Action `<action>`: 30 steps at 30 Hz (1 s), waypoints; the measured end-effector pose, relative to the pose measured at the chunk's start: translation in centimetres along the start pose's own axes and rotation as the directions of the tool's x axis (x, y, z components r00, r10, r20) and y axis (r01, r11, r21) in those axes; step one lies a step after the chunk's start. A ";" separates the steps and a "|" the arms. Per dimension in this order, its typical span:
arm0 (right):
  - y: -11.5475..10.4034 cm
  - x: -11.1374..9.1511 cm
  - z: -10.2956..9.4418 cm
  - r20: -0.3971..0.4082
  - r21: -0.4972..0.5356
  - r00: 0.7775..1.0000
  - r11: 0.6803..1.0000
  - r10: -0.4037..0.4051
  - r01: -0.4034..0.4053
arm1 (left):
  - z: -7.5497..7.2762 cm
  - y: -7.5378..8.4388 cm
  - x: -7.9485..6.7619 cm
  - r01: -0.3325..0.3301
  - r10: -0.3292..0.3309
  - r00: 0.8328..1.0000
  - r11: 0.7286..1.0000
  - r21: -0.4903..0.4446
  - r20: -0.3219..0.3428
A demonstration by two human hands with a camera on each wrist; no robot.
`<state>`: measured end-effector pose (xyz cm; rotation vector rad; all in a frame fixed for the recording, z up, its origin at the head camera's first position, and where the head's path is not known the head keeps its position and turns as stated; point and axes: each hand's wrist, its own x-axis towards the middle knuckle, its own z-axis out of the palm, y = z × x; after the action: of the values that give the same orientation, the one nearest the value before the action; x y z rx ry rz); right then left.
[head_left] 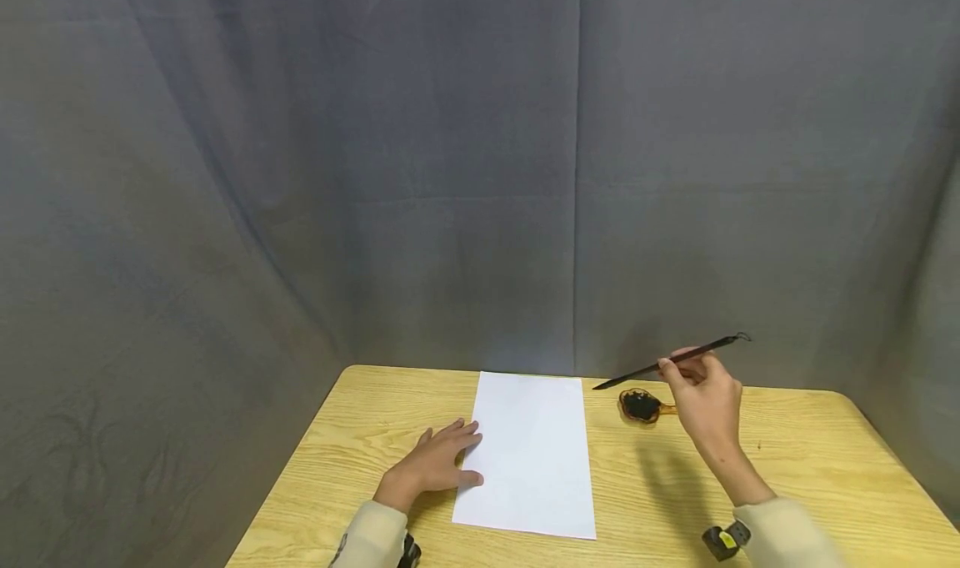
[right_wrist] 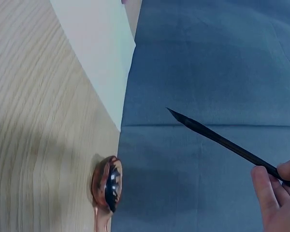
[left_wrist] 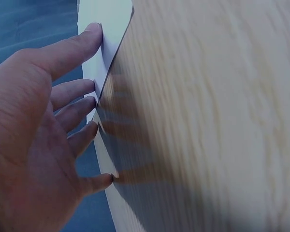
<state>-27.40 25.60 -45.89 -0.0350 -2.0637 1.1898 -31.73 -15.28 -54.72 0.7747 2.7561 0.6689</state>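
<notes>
A blank white sheet of paper (head_left: 532, 459) lies on the wooden table. Along its left edge rests my left hand (head_left: 438, 461), fingers spread, with thumb and fingertips on the paper. The left wrist view shows those fingertips (left_wrist: 89, 87) at the sheet's edge. My right hand (head_left: 705, 393) pinches a dark ink brush (head_left: 633, 374) by its shaft, raised above the table. The black tip points left, towards the paper, and a small loop hangs at the other end. Below the brush sits a brown, long-handled ink dish (right_wrist: 106, 184) holding black ink.
The light wooden table (head_left: 825, 468) has rounded far corners. Grey curtains (head_left: 465, 176) hang behind it and on both sides. The ink dish stands right of the paper near the far edge, its handle pointing right. A device is strapped to each wrist.
</notes>
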 end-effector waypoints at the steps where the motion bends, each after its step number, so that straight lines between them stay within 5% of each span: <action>1: -0.1 0.0 0.2 0.002 0.009 1.000 1.000 0.001 -0.001 | 0.0 0.0 0.1 0.004 -0.004 1.000 1.000 0.001 -0.001; 30: -1.9 -1.1 4.2 0.057 0.143 0.997 0.988 0.048 -0.055 | 0.0 -0.2 -0.1 0.008 -0.008 1.000 1.000 -0.005 0.008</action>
<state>-28.58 21.01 -46.33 0.0125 -2.0272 1.3833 -31.75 -15.49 -54.78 0.7634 2.7476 0.6696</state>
